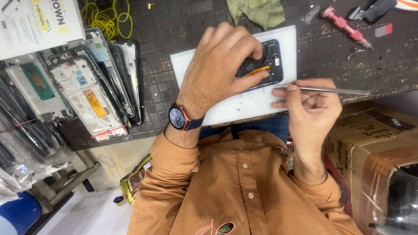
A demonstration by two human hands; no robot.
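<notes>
An opened blue phone (pixel 272 61) lies on a white foam pad (pixel 244 102) on the dark workbench, its inner parts and an orange strip showing. My left hand (pixel 222 65), with a wristwatch on the wrist, rests on the phone and presses it down with the fingers. My right hand (pixel 307 106) sits at the pad's near right corner and grips thin metal tweezers (pixel 326 90). The tweezers lie level, their tip at the phone's lower right edge.
Several stripped phone frames (pixel 85 85) lean in a pile at the left, beside a white box (pixel 37 24) and yellow wire (pixel 106 17). A red screwdriver (pixel 344 24) and a green cloth (pixel 257 11) lie at the back. A cardboard box (pixel 374 148) stands right.
</notes>
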